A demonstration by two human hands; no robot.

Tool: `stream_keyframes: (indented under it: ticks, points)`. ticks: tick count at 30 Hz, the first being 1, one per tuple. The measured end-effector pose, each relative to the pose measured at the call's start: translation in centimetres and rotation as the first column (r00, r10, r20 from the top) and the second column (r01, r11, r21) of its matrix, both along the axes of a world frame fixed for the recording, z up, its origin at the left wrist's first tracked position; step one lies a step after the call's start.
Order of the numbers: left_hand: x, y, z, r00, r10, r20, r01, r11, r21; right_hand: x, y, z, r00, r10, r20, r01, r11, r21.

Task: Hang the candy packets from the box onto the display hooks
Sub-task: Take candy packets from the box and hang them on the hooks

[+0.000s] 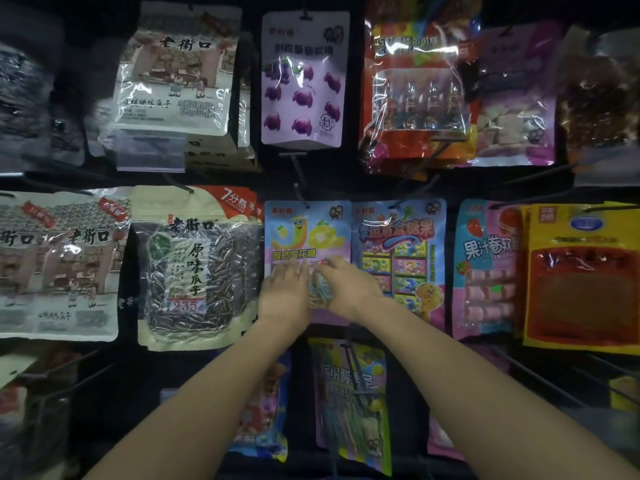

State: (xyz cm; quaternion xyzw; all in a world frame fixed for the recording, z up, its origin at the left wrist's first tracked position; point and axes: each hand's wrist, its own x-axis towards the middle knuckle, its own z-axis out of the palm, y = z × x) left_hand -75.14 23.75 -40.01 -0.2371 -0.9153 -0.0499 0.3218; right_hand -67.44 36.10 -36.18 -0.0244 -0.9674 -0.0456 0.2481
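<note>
While a seed bag and a blue packet crowd its side edges, the candy packet lies under the left hand, spread flat, and the right hand, whose grip I cannot tell.

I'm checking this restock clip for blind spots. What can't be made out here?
- Head view: the box lies outside the frame.
- Head view: the left hand and right hand cover the lower half of the pink-and-blue candy packet.
- Head view: whether the packet's hole sits on the hook is too dark and small to tell.
- Head view: the right hand's grip is blurred.
</note>
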Motion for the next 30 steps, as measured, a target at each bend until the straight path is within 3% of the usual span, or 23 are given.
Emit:
stream_keyframes:
  ticks: [4,7,16,23,30]
  points:
    - [2.4,-1.5,1.6,0.994,-0.002,0.109,0.008,0.999,-0.053,2.6,-0.4,0.9,1.000,0.022,0.008,-0.022,1.000,-0.011]
    - [5.4,-2.5,2.7,0.990,-0.008,0.142,0.006,1.000,0.010,5.7,-0.6,1.4,1.000,0.008,0.015,-0.008,1.000,0.020]
    - [15.8,-4.5,1.2,0.992,-0.122,0.026,0.123,0.992,-0.018,17.2,-1.1,0.7,0.998,0.061,-0.029,-0.063,0.997,-0.052]
    - [23.8,-6.4,-4.5,0.980,-0.186,0.067,0.190,0.980,-0.063,26.7,-0.2,-5.8,0.994,0.102,0.050,-0.100,0.994,-0.033]
    - [32.7,-8.9,-11.1,0.937,-0.320,0.140,0.331,0.941,-0.065,37.3,-0.8,-13.0,0.985,0.163,0.062,-0.154,0.979,-0.130]
